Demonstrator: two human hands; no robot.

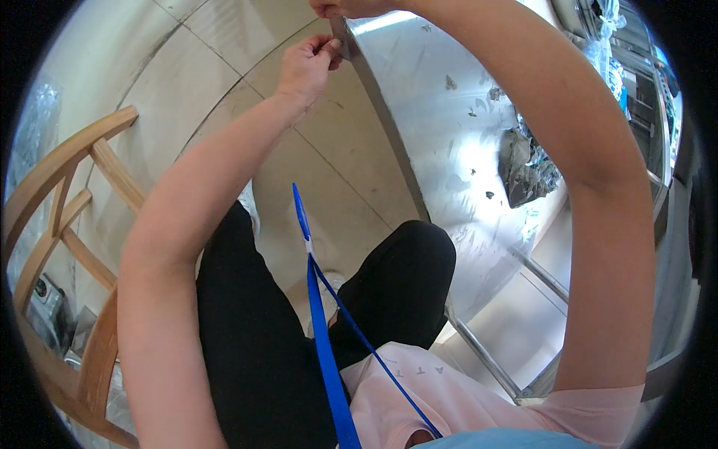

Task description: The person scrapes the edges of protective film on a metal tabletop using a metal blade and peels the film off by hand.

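Note:
At the top, my left hand [308,66] is closed in a pinch on the lower end of a small, flat brownish piece [339,31] by the corner of a shiny metal table [419,90]. What the piece is made of, I cannot make out. Just above, my right hand [359,7] is cut off by the upper edge of the view. Its fingers are curled at the piece's upper end, and their grip is partly hidden. Dark crumpled, shiny material [523,168] lies on the table nearer to me, with several small dark scraps around it.
A wooden chair [105,367] stands at my left, with clear plastic wrap [34,123] beyond it. Blue lanyard straps [320,337] hang before my lap. Metal tube legs [486,355] are under the table. A metal rack [647,105] with bagged items is at far right.

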